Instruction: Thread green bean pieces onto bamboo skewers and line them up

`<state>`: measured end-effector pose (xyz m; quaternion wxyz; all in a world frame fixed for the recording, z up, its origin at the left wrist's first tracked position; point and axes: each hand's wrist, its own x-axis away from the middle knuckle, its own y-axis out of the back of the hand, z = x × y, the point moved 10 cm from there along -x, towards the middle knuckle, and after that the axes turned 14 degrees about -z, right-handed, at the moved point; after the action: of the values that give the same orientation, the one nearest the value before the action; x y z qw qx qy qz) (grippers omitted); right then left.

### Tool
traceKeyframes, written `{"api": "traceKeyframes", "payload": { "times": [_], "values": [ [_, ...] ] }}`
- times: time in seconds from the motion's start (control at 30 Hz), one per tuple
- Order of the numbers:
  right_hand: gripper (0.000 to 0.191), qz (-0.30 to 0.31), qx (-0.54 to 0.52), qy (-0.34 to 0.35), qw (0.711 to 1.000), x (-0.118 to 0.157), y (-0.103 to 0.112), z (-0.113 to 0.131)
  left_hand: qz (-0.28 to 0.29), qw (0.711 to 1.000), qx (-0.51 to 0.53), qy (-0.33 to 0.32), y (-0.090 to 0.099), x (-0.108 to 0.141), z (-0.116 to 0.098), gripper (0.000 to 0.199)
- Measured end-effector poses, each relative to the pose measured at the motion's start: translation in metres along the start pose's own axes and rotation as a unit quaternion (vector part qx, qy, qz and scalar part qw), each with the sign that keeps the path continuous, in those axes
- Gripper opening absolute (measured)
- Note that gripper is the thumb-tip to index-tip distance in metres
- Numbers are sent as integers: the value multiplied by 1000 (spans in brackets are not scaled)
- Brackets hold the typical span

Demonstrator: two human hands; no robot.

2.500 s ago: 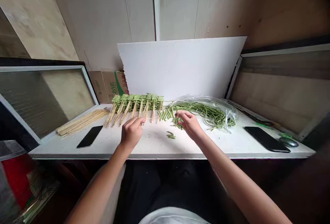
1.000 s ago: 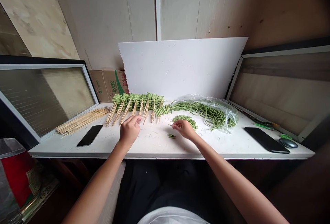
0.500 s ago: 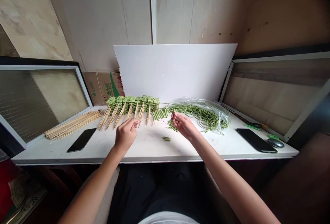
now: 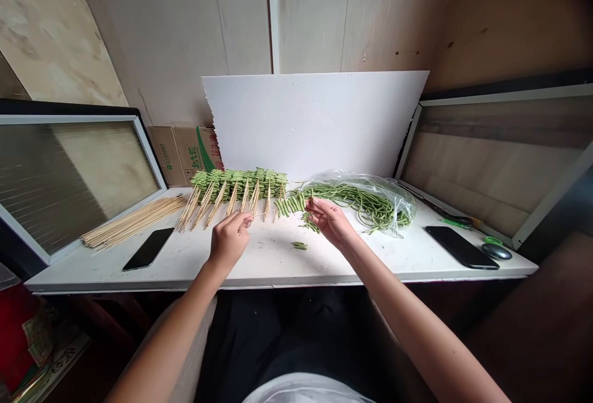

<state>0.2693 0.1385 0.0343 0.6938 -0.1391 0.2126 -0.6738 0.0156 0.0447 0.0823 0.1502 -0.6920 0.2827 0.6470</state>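
My left hand (image 4: 230, 234) is closed on the bare end of a thin wooden skewer (image 4: 262, 213) that points right. Several short green bean pieces (image 4: 290, 205) are threaded side by side along it. At the skewer's far end, my right hand (image 4: 330, 220) pinches a short bean piece (image 4: 312, 195) between thumb and fingertips. Below that hand lie a few loose cut pieces (image 4: 309, 224), and a small group of pieces (image 4: 299, 245) rests nearer the front. Filled skewers (image 4: 238, 183) are stacked behind my left hand, sticks toward me.
Bare skewers (image 4: 134, 220) and a phone (image 4: 149, 249) lie at the left. Long beans (image 4: 365, 202) spill from a clear plastic bag (image 4: 402, 199) at the back right. Another phone (image 4: 461, 247) and a mouse (image 4: 496, 251) are at the right.
My left hand has shifted slightly right with the skewer. The threaded bean pieces now sit a little further right, close against my right fingertips.
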Motion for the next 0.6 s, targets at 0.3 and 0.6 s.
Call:
{"api": "traceKeyframes", "payload": {
  "times": [0.3,0.6],
  "values": [
    [31,-14,16,3,1000,-6,7,-7,5,1000,-11,6,-1,-1,1,37],
    [32,-22,14,4,1000,-5,6,-5,9,1000,-6,-1,-2,1,0,34]
  ]
}}
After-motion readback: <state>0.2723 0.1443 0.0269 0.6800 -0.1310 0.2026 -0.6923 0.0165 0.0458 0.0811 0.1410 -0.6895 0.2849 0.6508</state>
